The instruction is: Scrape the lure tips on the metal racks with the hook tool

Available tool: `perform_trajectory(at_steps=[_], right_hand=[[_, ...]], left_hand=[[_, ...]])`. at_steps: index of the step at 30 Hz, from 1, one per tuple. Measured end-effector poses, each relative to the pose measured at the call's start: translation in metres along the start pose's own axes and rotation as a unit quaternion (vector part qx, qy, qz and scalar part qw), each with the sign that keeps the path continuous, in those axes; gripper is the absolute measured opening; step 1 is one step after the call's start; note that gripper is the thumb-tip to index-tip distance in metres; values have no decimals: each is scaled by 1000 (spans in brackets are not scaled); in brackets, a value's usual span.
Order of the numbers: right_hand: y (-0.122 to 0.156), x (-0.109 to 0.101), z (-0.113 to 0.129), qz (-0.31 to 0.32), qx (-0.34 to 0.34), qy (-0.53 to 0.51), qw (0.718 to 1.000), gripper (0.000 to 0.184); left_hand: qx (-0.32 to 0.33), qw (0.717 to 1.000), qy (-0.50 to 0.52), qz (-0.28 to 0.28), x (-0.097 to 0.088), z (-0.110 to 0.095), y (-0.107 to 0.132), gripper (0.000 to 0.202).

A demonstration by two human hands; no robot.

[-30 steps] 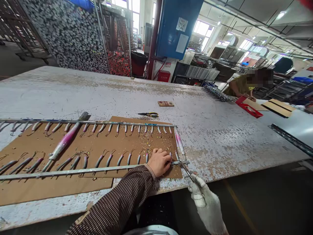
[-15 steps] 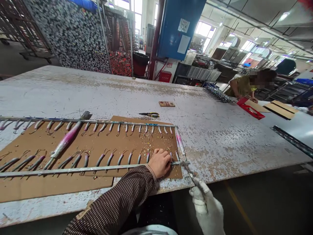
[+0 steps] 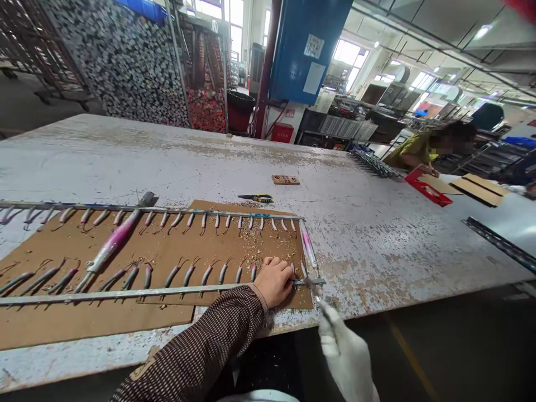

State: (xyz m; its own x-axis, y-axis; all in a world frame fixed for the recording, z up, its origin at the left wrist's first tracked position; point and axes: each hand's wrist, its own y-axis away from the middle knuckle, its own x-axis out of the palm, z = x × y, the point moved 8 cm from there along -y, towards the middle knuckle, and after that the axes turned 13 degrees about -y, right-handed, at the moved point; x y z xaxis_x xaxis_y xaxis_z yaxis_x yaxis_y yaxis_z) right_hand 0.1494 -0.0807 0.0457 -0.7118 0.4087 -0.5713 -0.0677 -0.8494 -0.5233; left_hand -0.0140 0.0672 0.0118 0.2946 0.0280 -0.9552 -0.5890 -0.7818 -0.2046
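Observation:
My left hand (image 3: 274,281), bare, has its fingers curled over the near metal bar (image 3: 167,288) close to its right end. A white glove covers my right hand (image 3: 345,349), closed round a thin metal tool (image 3: 319,301) whose tip is blurred at the bar's end, so its kind is unclear. Small grey and pink fishing-lure-like bodies (image 3: 188,274) with wire hang in a row along this bar. A similar row hangs from the far bar (image 3: 226,213). Bigger pink-and-white lure-like pieces, one at the left (image 3: 115,243) and one at the right (image 3: 307,245), lie across between the bars.
Brown cardboard (image 3: 163,318) with scattered chips lies under the bars on the worn white table (image 3: 377,234). Beyond it are yellow-and-black pliers (image 3: 256,197) and a small wooden block (image 3: 285,180). A person (image 3: 414,148) works beside a red box (image 3: 431,190) at the far right.
My right hand and its tool have shifted slightly left, the tip moving from the bar's right end onto the bar nearer my left hand. The left hand keeps its place.

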Motion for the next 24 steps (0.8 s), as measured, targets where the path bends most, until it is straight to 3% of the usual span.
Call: perform_trajectory(at_steps=[5, 10, 16, 20, 24], right_hand=[[5, -3, -14, -35, 45, -43, 997, 44], [4, 8, -19, 17, 63, 23, 998, 47], [4, 3, -11, -42, 7, 30, 999, 42], [5, 12, -12, 8, 6, 61, 998, 42], [11, -5, -21, -52, 61, 28, 996, 49]], left_hand=[[1, 1000, -5, 10, 1, -1, -1, 6], [1, 1000, -4, 26, 0, -1, -2, 8], [3, 1000, -13, 21, 0, -1, -2, 11], [9, 999, -10, 31, 1, -2, -2, 8], [10, 1000, -16, 24, -1, -2, -2, 10]])
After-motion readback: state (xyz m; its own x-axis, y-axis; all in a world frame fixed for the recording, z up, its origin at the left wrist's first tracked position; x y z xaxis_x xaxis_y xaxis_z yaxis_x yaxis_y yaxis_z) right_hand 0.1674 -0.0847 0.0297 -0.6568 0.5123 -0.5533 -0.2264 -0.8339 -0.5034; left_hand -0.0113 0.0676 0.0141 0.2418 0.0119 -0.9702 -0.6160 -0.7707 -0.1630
